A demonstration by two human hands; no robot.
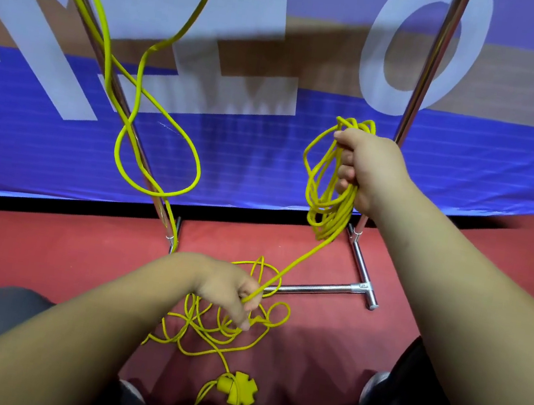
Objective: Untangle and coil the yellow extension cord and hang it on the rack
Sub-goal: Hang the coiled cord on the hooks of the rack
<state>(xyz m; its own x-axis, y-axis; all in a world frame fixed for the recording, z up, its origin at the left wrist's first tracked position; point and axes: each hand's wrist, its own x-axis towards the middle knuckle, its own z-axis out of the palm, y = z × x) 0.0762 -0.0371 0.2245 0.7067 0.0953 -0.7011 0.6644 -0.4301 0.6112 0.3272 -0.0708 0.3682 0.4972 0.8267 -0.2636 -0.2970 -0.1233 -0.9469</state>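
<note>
My right hand point(365, 170) grips a small coil point(329, 191) of the yellow extension cord, held up in front of the rack's right pole point(428, 67). From that coil a taut strand runs down to my left hand point(233, 292), which pinches it low over the floor. Beneath the left hand lies a tangled heap of yellow cord point(222, 329). Its yellow multi-outlet end point(235, 390) rests on the floor near my legs. More yellow cord point(158, 158) hangs in loose loops from the top of the rack along the left pole point(133, 113).
The chrome rack's base bar point(322, 288) and feet sit on the red floor point(42, 259). A blue banner with large white letters point(471, 170) stands right behind the rack. My knees are at the bottom left and right of the view.
</note>
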